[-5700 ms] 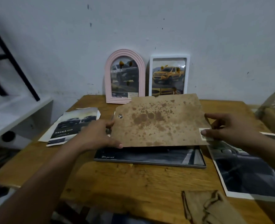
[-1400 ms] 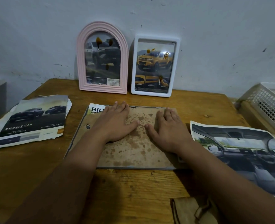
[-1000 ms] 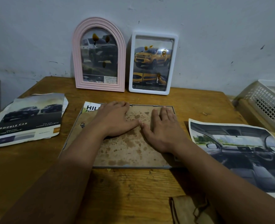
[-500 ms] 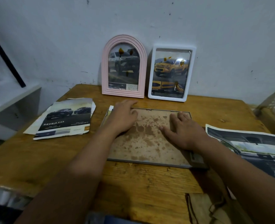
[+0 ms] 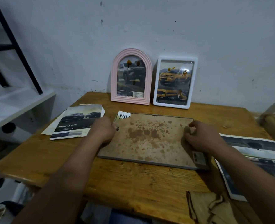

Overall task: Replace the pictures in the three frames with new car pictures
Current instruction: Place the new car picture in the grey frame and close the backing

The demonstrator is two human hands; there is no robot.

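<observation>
Stained frame back (image 5: 149,139) face-up, lengthwise left-right, hands (image 5: 102,131) (image 5: 199,139) at ends

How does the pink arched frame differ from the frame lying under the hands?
The pink arched frame stands upright against the wall, glass side out; the flat frame lies face down on the table, its stained backing board up. The pink one has a thick ribbed arch; the flat one is rectangular with a thin grey rim and is larger. The left hand and right hand touch only the flat one. Both hold printed pictures.
</observation>
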